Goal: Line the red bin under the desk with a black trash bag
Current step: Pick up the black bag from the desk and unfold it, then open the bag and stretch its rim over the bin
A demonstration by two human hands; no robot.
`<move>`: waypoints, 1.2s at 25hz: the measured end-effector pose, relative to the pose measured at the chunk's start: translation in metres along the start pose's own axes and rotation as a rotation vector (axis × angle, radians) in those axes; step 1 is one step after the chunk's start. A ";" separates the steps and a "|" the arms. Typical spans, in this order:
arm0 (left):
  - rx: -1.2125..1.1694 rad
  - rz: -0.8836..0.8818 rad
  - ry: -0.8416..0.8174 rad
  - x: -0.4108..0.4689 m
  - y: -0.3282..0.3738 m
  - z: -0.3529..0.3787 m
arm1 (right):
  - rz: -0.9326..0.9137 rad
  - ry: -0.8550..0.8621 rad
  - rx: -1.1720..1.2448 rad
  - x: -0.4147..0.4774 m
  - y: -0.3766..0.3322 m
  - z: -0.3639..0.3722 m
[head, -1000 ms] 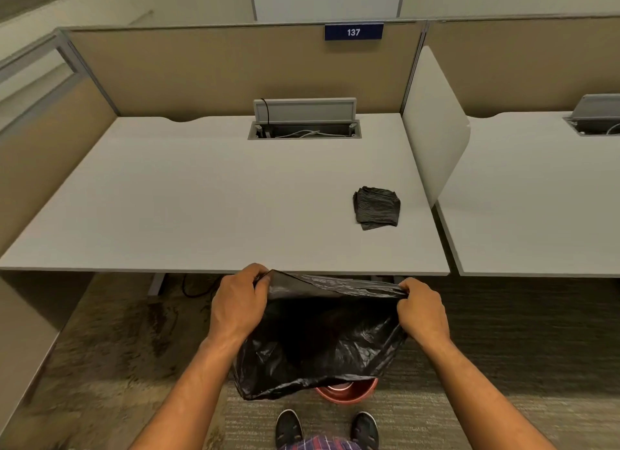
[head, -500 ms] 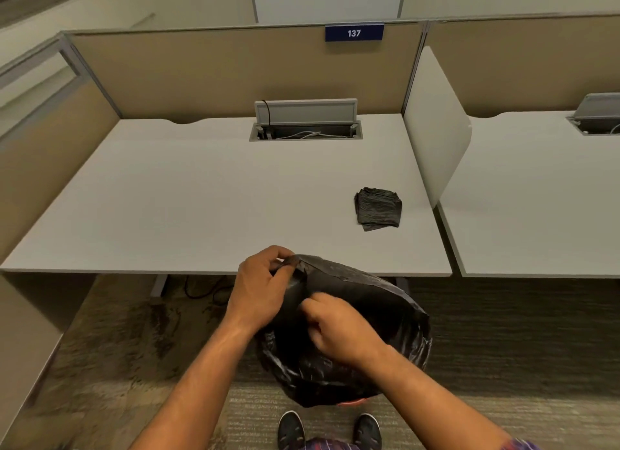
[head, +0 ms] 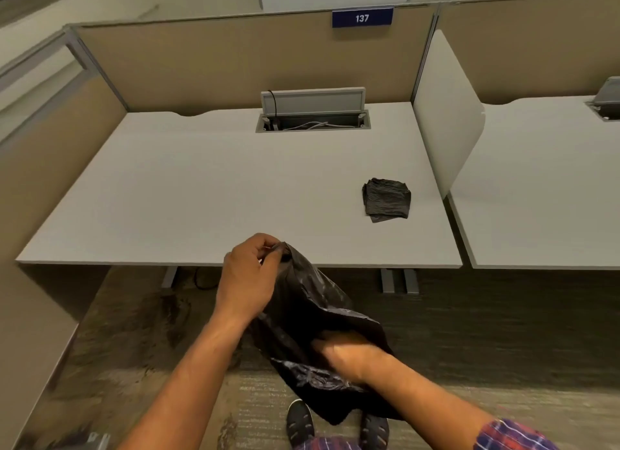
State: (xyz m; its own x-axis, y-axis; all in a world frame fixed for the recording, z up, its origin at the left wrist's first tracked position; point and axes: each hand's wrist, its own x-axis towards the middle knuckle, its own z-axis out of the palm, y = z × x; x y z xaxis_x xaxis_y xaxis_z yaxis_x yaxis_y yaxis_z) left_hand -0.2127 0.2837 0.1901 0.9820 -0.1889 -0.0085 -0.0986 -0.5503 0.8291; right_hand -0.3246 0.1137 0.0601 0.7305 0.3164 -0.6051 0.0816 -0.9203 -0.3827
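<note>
A black trash bag [head: 302, 308] hangs in front of me below the desk's front edge. My left hand [head: 250, 275] pinches its top rim at the height of the desk edge. My right hand [head: 342, 352] is lower, pushed into the bag's folds with the fingers partly wrapped in plastic; it is blurred. The red bin is hidden behind the bag. A second black bag [head: 386, 199], folded into a square, lies on the white desk [head: 201, 198] toward its right side.
Beige partition panels [head: 235, 63] close the desk's back and left. A white divider [head: 446, 114] separates a neighbouring desk [head: 536, 187]. An open cable tray [head: 313, 114] sits at the desk's back. Desk legs [head: 399, 280], carpet and my shoes [head: 300, 422] are below.
The bag was first held stretched wide by both hands with the red bin showing below. My right hand then came in and dropped down into the bag, which now hides the bin.
</note>
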 end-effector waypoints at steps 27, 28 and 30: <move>0.468 0.456 -0.352 -0.025 -0.203 0.188 | 1.072 1.140 1.328 0.038 0.177 0.123; 0.476 0.463 -0.342 -0.025 -0.208 0.199 | 1.068 1.157 1.336 0.046 0.185 0.132; 0.476 0.457 -0.327 -0.024 -0.225 0.218 | 1.078 1.151 1.347 0.061 0.202 0.154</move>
State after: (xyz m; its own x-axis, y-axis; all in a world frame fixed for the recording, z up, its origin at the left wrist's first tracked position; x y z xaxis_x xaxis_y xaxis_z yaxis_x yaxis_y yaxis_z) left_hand -0.2490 0.2344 -0.1178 0.7350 -0.6761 0.0519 -0.6191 -0.6379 0.4580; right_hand -0.3676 -0.0176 -0.1614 0.1760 -0.8622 -0.4750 -0.6201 0.2777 -0.7338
